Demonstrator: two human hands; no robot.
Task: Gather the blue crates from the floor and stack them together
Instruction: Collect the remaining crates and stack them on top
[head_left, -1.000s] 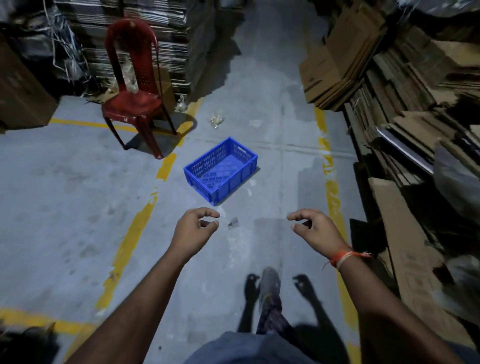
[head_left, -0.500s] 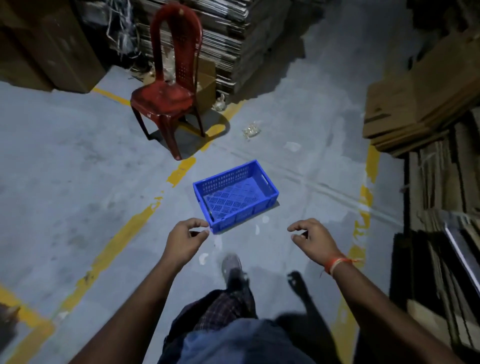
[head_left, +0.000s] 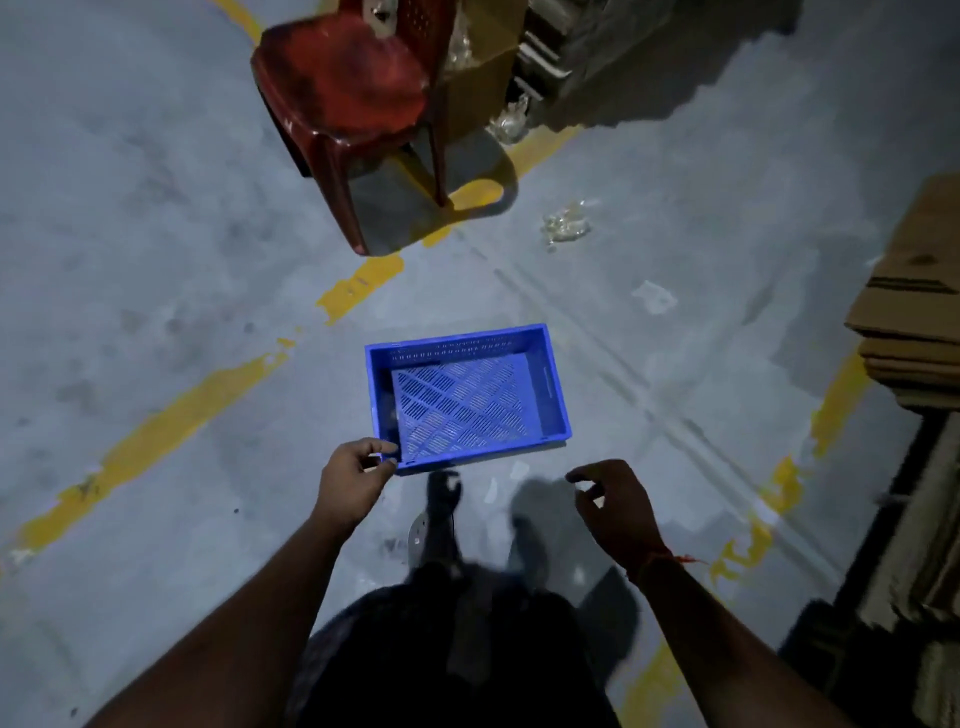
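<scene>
One blue perforated crate (head_left: 550, 395) lies empty and upright on the grey concrete floor, just ahead of my feet. My left hand (head_left: 353, 480) is held out with its fingers loosely curled. Its fingertips overlap the crate's near left corner in the view, and I see no firm hold on the rim. My right hand (head_left: 615, 501) hovers to the right of the crate's near edge and short of it, with the fingers spread, curled and holding nothing. An orange thread is tied around that wrist.
A red plastic chair (head_left: 348, 88) stands beyond the crate at the upper left. Flattened cardboard stacks (head_left: 914, 332) line the right side. Worn yellow lines (head_left: 171, 415) cross the floor. Crumpled clear plastic (head_left: 566, 223) and small scraps lie near the crate.
I have stepped closer, so the crate now sits right under my hands. My left hand has reached its near left corner, and my view has tilted further down.
</scene>
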